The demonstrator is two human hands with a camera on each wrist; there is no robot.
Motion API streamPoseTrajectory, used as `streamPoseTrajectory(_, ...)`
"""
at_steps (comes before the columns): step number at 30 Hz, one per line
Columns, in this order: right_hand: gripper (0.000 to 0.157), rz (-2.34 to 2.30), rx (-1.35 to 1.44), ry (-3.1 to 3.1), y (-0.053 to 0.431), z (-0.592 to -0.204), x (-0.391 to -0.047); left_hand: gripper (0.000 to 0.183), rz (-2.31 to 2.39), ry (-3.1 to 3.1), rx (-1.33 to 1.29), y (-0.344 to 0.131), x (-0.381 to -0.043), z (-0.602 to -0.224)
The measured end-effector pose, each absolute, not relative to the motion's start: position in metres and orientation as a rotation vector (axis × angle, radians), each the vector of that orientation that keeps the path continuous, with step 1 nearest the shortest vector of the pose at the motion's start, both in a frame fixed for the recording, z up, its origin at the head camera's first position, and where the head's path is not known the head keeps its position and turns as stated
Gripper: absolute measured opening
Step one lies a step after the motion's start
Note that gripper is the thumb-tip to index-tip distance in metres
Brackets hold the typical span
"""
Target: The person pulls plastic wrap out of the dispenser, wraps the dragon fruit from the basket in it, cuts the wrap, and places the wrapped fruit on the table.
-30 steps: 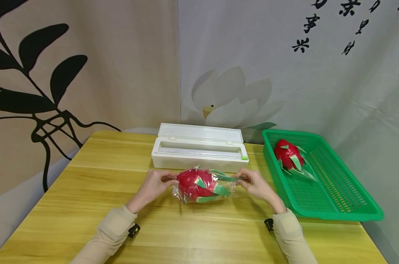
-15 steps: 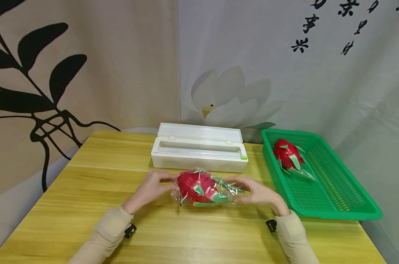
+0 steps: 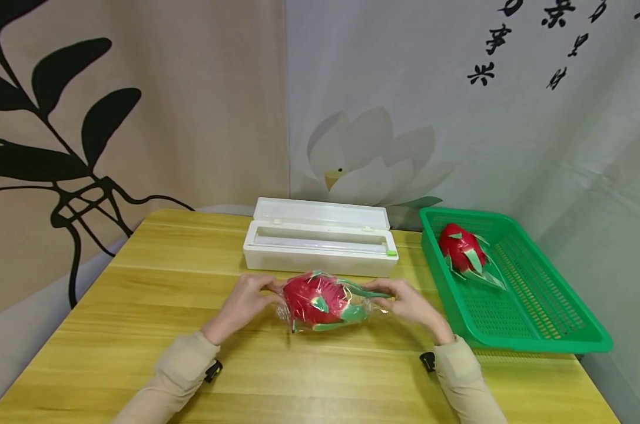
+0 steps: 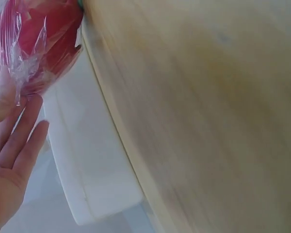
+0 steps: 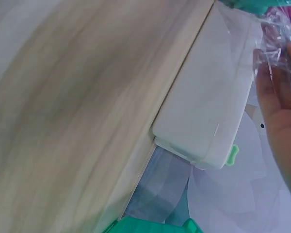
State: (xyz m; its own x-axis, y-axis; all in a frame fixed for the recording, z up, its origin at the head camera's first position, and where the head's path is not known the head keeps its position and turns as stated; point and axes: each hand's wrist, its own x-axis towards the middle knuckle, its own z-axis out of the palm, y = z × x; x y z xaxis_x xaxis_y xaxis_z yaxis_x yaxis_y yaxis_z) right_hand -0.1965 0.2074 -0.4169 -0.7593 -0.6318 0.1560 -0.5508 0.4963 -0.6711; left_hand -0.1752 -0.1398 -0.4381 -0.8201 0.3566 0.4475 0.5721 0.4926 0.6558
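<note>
A red dragon fruit [image 3: 314,299] with green scales, wrapped in clear cling film, is held between both hands close over the wooden table. The left hand [image 3: 247,303] pinches gathered film at the fruit's left end; in the left wrist view its thumb and fingers [image 4: 20,131] meet at the crumpled film [image 4: 26,68]. At the leafy right end, the right hand [image 3: 404,300] pinches the film by the long green tips. The right wrist view has its fingers [image 5: 276,92] behind loose clear film [image 5: 274,46], with most of the fruit out of frame.
Behind the fruit stands a white cling film dispenser [image 3: 320,259], its lid raised and a green slider at its right end. On the right, a green plastic basket [image 3: 542,344] holds another wrapped dragon fruit [image 3: 461,248]. A printed curtain [image 3: 219,118] hangs behind the table [image 3: 309,383].
The right fingers spread over the film at the fruit's right end, then drew together into a pinch on it. The left hand stayed at the left end; the fruit shifted only slightly.
</note>
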Motion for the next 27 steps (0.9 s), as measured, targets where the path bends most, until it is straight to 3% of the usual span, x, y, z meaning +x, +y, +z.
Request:
streamPoseTrajectory(7,0.025,-1.171,-0.967,2.624,0.203,-0.418,-0.201,0.009,-1.257,-2.476,-0.776,-0.137,-0.177,-0.435)
streamPoseTrajectory(16,0.017,-1.013,-0.960,2.855,0.202,-0.423,-0.203,0.013,-1.147,-2.475,-0.751,-0.126,-0.183,-0.428)
streamPoseTrajectory(27,0.055,-0.651,-1.015,2.832,0.210,-0.420,-0.195,0.023,-1.121,-2.513,-0.792,-0.125,-0.185,-0.430)
